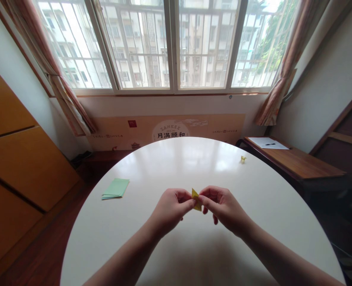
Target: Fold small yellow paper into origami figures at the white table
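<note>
Between my two hands is a small piece of folded yellow paper (195,194), with pointed ends at its top and bottom. My left hand (173,206) pinches its left side between thumb and fingers. From the other side, my right hand (223,204) grips the paper with thumb and forefinger, its lower fingers curled loosely beneath. Both hands are over the near middle of the white round table (164,167). Fingertips cover part of the paper, so its full shape is hidden.
A stack of green paper sheets (116,188) lies at the table's left. Toward the far right edge stands a small folded yellow paper figure (243,159). Beyond it, a wooden bench (306,163) carries a white sheet (265,143) and a dark pen (270,144).
</note>
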The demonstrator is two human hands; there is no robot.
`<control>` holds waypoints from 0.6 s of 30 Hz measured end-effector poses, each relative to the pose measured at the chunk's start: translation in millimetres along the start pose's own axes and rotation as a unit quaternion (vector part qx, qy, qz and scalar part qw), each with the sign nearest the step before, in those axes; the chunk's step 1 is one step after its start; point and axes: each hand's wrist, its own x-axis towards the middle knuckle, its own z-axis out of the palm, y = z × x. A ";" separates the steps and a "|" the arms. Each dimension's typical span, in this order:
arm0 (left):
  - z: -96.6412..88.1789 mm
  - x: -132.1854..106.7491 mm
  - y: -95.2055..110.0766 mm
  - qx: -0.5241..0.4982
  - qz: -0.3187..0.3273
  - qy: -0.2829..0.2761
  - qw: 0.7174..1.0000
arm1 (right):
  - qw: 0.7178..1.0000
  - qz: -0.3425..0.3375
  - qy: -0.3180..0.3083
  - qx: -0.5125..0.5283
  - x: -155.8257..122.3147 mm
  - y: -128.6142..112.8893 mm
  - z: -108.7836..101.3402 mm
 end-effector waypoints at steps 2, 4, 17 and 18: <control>-0.2 0.1 0.5 0.000 0.009 0.007 1.000 | 1.000 -0.002 -0.002 0.000 0.2 0.0 -0.3; -0.3 0.2 1.3 -0.007 0.016 0.010 1.000 | 1.000 -0.005 -0.008 0.005 0.0 -0.1 -0.3; 2.7 -1.3 5.6 0.017 0.041 0.025 0.999 | 0.999 -0.029 0.005 -0.015 1.4 2.7 0.6; 3.1 -1.1 5.1 0.011 0.040 0.026 0.999 | 0.999 -0.040 0.010 -0.018 1.8 3.2 0.4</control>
